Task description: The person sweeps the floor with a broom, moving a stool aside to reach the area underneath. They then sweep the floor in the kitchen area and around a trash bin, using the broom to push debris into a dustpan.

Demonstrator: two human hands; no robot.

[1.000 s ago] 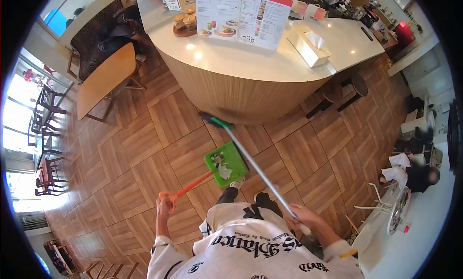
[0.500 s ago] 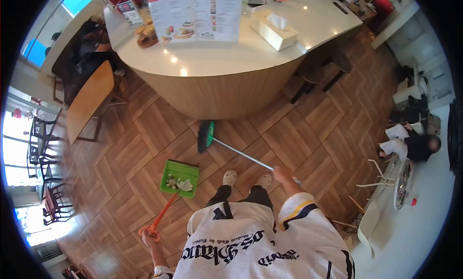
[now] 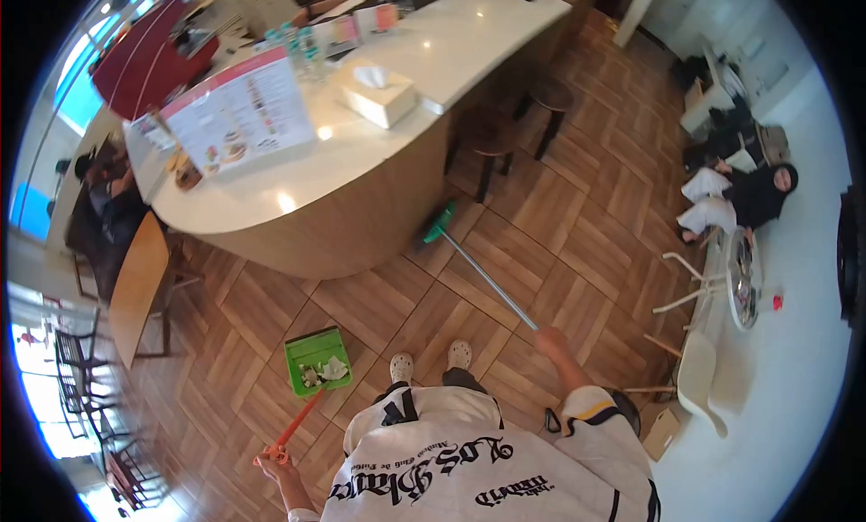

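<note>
the broom (image 3: 483, 274) has swung right toward the stools (image 3: 514, 116); right hand (image 3: 548, 339) grips it, left hand (image 3: 275, 463) holds the dustpan (image 3: 317, 360) (littered) further back.

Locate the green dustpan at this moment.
In the head view, the green dustpan rests on the wood floor at lower left, just left of the person's shoes, held by its orange handle in the left hand.

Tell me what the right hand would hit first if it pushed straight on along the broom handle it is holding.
The right hand points up the broom toward the curved counter. Past the green broom head, the counter's wooden base comes first, probably; the stool stands just beside that line, depth unclear.
</note>
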